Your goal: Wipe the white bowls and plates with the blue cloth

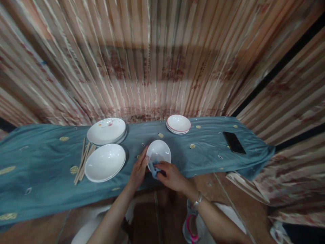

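Over the tablecloth (pixel 208 159) | left hand (pixel 138 170) holds white bowl (pixel 159 149) | right hand (pixel 172 176) pinches blue cloth (pixel 153 170) | bowl's near rim partly hidden

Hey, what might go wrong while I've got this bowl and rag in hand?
The bowl is near the front edge of the table, so it might fall if the left hand slips. Pressure from the right hand through the rag could tip it. The left arm might bump the nearby dishes.
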A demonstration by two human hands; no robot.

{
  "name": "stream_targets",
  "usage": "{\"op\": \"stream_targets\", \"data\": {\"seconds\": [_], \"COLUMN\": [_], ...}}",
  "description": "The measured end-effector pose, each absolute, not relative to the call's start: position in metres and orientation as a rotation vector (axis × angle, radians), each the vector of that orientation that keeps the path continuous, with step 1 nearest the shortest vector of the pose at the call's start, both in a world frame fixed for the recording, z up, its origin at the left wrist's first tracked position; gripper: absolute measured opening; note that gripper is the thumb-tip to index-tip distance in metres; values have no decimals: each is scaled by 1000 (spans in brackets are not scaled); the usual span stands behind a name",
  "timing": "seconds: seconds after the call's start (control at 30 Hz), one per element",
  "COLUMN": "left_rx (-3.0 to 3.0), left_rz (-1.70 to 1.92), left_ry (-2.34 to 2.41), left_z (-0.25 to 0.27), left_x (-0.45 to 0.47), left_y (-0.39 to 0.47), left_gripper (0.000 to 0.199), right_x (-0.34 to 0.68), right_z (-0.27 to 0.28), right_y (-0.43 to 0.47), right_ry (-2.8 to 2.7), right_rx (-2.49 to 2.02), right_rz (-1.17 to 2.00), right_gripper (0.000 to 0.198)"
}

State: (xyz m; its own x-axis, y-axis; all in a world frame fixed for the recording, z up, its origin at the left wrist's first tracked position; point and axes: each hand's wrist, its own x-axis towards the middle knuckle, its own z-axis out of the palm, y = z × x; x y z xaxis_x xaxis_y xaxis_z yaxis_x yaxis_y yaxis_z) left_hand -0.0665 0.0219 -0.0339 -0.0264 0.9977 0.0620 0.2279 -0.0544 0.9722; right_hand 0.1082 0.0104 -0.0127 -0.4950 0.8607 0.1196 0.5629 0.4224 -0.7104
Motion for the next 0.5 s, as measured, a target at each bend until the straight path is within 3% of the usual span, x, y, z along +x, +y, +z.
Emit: {"op": "stream_targets", "data": {"seconds": [0.17, 0.5], "left_rx": [1410, 1466], "left_rz": [1172, 1123], "left_ry": [1354, 1357], "left_z": [-34, -37], "left_x": [-68, -69], "left_y": [22, 21], "left_gripper": [57, 63], "right_x": [96, 78], "right_z": [-18, -30], "right_y": [14, 24], "right_ry": [-2016, -1807], "right_rx": [-1057, -1031], "right_rz": [976, 937], "right_gripper": [15, 20]}}
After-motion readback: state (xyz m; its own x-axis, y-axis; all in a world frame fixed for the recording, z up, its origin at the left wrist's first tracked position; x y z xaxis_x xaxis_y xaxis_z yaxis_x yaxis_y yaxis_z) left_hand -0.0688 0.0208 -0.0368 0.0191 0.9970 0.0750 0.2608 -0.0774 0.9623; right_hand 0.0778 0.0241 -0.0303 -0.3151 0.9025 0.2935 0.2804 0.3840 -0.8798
